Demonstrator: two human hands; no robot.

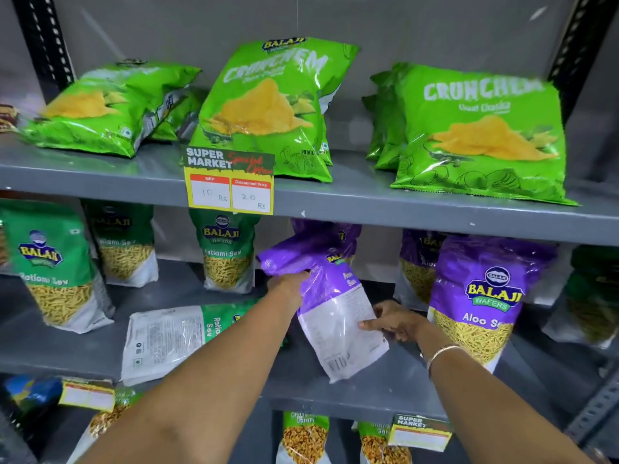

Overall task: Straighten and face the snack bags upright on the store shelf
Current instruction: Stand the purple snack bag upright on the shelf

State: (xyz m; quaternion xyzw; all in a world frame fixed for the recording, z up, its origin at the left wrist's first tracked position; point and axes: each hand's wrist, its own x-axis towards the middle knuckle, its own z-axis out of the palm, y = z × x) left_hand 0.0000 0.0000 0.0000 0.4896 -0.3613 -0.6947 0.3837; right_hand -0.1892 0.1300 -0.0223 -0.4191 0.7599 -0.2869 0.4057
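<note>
A purple Aloo Sev bag [330, 306] hangs tilted over the middle shelf [368, 390], its back side facing me. My left hand [288, 285] grips its upper left part, and my right hand [390, 320] pinches its right edge lower down. A green Ratlami Sev bag [167, 336] lies flat on its face on the same shelf, to the left of my left arm. More purple bags [482, 296] stand upright to the right. Green Ratlami Sev bags [53, 266] stand upright to the left.
The top shelf [335, 195] carries green Crunchem chip bags [479, 135]; the left one [104, 105] lies on its side. A price tag [229, 182] hangs from its front edge. Below, more snack bags [303, 437] and tags [418, 433] show. Black slotted uprights [43, 38] frame the rack.
</note>
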